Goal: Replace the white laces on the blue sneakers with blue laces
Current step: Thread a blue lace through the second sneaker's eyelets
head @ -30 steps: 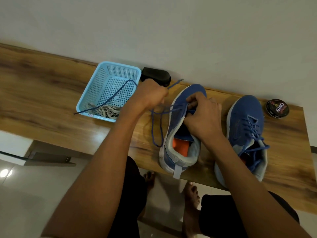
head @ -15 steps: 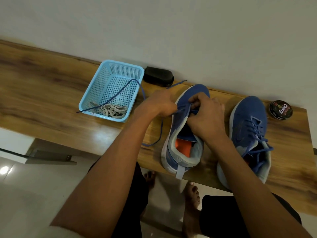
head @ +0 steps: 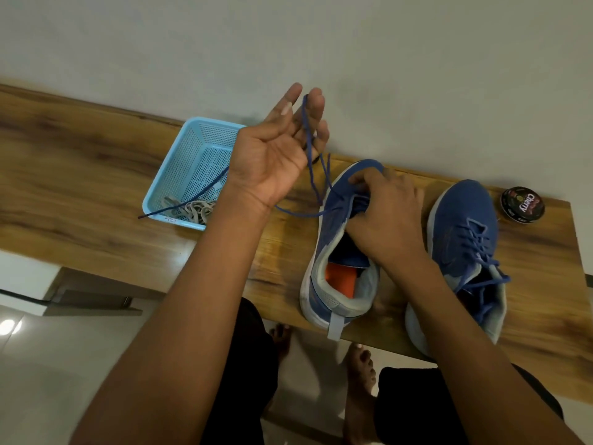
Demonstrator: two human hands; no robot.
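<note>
Left hand (head: 272, 155), fingers spread, lifts blue lace (head: 309, 146); right hand (head: 382, 216) pinches sneaker (head: 340, 248) eyelets mid-bench. Threading underway; next eyelet needs lace tip.

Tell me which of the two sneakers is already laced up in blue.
The sneaker on the right, beside the polish tin: blue lace crisscrosses its eyelets. The sneaker under the right hand has only one loose blue lace, draped over the left hand.

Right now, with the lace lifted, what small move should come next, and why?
Probably pull the blue lace taut with the raised left hand. The lace runs loosely over its fingers and hangs slack down to the sneaker, which the right hand steadies at the eyelets.
</note>
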